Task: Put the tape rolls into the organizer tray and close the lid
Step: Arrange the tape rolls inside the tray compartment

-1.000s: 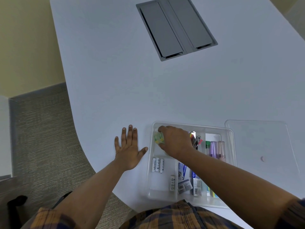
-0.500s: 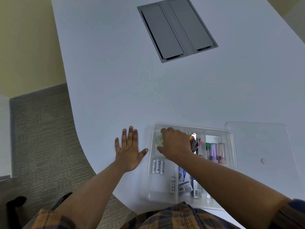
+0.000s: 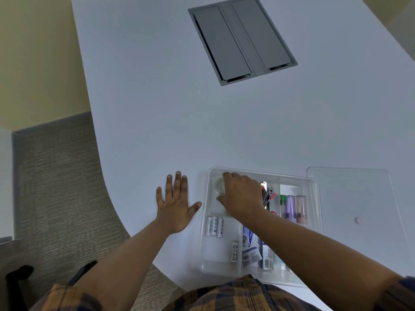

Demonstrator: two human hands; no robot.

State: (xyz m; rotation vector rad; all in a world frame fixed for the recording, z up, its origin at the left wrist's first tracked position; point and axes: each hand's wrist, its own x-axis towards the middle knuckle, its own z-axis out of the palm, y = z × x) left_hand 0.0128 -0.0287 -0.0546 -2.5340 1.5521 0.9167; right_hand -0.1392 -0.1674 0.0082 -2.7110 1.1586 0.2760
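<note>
Right hand (image 3: 241, 196): fingers curled on tape roll (image 3: 219, 187), far-left compartment of organizer tray (image 3: 313, 182).
Left hand (image 3: 176, 205): flat on table (image 3: 157, 108), fingers spread.
Risk: roll resting proud could block lid (image 3: 350, 198).

Soft, even indoor light, faint shadows, slight overall softness, and wide-angle bending toward the frame's edges.

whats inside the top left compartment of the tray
A pale green tape roll shows under the right hand in the tray. The hand covers the rest of that compartment, so any other rolls there cannot be seen.
</note>
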